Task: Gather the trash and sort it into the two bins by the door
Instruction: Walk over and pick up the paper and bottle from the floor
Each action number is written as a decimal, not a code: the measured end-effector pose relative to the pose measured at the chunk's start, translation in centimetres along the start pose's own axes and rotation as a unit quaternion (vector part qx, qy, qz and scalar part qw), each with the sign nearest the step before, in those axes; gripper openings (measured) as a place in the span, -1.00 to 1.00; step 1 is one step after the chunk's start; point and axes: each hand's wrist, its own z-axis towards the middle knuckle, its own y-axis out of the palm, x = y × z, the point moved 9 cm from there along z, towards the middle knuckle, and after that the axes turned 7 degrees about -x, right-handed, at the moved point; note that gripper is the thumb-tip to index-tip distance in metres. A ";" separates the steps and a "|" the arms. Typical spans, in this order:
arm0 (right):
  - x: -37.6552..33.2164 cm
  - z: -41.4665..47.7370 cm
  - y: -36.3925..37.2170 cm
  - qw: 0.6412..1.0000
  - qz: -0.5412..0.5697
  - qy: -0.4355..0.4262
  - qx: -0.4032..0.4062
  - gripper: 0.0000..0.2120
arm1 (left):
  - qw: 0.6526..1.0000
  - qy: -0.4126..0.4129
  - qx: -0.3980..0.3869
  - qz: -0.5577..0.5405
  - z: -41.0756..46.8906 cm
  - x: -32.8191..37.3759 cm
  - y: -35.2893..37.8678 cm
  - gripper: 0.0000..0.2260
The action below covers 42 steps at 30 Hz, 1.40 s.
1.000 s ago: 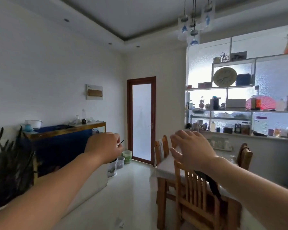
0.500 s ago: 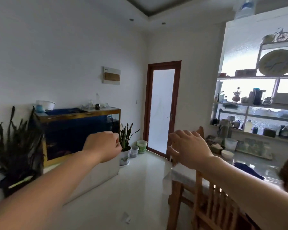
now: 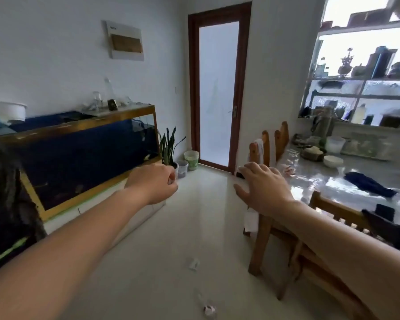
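Trash scraps are lying on the floor: one crumpled piece (image 3: 193, 264) mid-room, another (image 3: 209, 310) nearer. Two bins (image 3: 191, 160) are standing by the door (image 3: 218, 93). Left hand (image 3: 153, 183) is hovering, fingers curled into a fist; right hand (image 3: 262, 185) is hovering, fingers spread, beside the worktop (image 3: 356, 174).

We see a fish tank (image 3: 86, 153) left of the left hand, with a white bowl (image 3: 8, 110) on its far end. A snake plant (image 3: 169, 148) stands just beyond that hand. A wooden chair (image 3: 310, 245) sits under the right forearm. Right of the right hand, the table (image 3: 333, 179) carries a blue cloth (image 3: 367, 183) and a white dish (image 3: 333, 160).
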 end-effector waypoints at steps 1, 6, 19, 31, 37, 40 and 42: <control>-0.1 1.0 1.4 1.000 0.003 0.010 -0.009 -0.46 | 1.000 0.003 -0.004 0.005 1.2 -0.9 1.0 -0.75; 0.1 4.9 8.8 0.997 0.025 0.045 -0.063 -0.43 | 0.999 0.018 -0.038 0.005 6.8 -3.3 6.9 -0.70; 4.4 15.1 24.5 0.981 0.042 0.085 -0.172 -0.42 | 0.986 0.035 -0.161 -0.026 21.7 -4.5 23.3 -0.69; 6.6 23.8 35.2 0.963 0.063 0.130 -0.228 -0.47 | 0.949 0.067 -0.307 -0.008 32.4 -7.7 36.7 -0.66; 6.0 28.3 41.7 0.936 0.086 0.216 -0.263 -0.47 | 0.921 0.151 -0.359 0.030 39.9 -9.8 42.9 -0.64; 5.7 30.3 44.3 0.916 0.100 0.280 -0.271 -0.50 | 0.907 0.208 -0.365 0.023 44.1 -10.2 45.4 -0.67; 5.5 31.1 45.8 0.901 0.112 0.312 -0.279 -0.52 | 0.900 0.243 -0.360 0.018 46.5 -10.2 46.8 -0.70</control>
